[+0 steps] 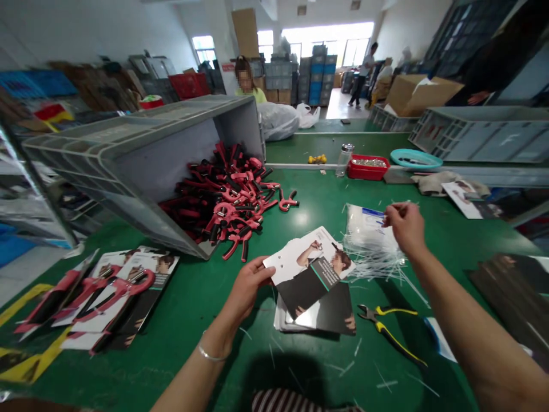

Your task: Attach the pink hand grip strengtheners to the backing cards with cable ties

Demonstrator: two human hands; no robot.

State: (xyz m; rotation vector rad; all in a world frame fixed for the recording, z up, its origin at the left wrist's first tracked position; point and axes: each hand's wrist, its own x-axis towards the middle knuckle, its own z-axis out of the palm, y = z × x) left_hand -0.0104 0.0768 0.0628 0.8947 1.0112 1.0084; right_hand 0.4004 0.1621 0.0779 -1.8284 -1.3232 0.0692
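My left hand pinches the edge of a printed backing card with two small holes, held tilted over a stack of similar cards. Above a bag of white cable ties, my right hand is closed in a pinch; whatever is between its fingertips is too small to make out. Loose cable ties spread below the bag. Cutting pliers with yellow and black handles lie open to the right of the stack.
A grey crate on its side spills red and black spring hand grips. Several carded hand grips lie at left. Farther back are a glass jar, a red tray and a turquoise plate. More cards are stacked at right.
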